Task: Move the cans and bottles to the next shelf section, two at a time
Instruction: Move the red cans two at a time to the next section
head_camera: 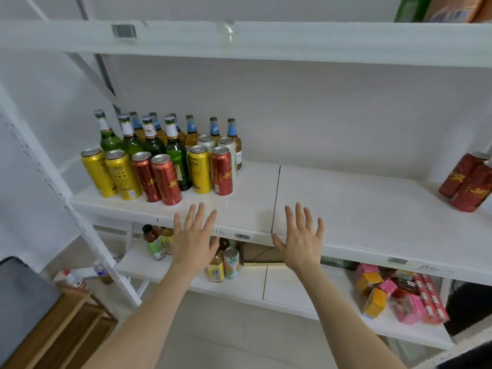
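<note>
Two hands hover just before the front edge of the white shelf [346, 209], palms turned away, fingers straight and fanned wide, holding nothing. The left hand [194, 241] has the crowd of drinks just beyond its fingertips and off to its left. In front stand yellow cans [122, 174] and red cans [166, 179] with gold script too blurred to read. One further yellow can [199, 169] shows the letters "N" on its side. Behind them are white cans [229, 145], green bottles [130, 141] with white neck labels and amber bottles [192, 134] with blue neck labels. All stand on their bases, long axes upright and tops up.

Between the hands, close to the right hand's [300, 241] thumb, a dark seam [277, 198] divides the shelf into two sections. On the front edge by the left fingers is handwriting that reads roughly "57 12", with a barcode sticker [242, 237] just beside it.

Beyond the right hand and out to its right the shelf board lies bare as far as two red cans [463, 179], touching each other, well apart from that hand near the frame edge. They are also on their bases and look tilted in the wide lens.

Below the hands, the lower shelf [287, 288] holds small bottles, cans and pink and orange boxes [399, 296].
</note>
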### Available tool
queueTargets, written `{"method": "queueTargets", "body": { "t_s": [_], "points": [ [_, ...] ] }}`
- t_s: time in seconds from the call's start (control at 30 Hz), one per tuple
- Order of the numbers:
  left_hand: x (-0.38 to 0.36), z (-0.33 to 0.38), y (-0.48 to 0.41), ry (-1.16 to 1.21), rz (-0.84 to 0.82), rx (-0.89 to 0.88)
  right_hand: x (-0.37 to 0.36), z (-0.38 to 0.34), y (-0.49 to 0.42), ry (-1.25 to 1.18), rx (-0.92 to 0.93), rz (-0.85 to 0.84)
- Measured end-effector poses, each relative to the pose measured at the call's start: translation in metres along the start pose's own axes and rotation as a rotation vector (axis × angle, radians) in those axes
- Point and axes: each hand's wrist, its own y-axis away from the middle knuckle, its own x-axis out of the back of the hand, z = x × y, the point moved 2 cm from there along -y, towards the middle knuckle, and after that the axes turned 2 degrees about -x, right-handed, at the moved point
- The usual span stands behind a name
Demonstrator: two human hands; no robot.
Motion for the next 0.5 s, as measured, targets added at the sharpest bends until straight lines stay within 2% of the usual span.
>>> {"method": "queueTargets", "body": {
  "t_s": [0.3, 0.5],
  "points": [
    [-0.012, -0.13, -0.004, 0.001, -0.011, 0.077, -0.025, -0.131, -0.021, -0.002, 0.087, -0.045],
    [-0.016, -0.227, -0.01, -0.004, -0.039, 0.028, -0.035, -0.225, -0.029, -0.022, 0.062, -0.018]
  ]
}}
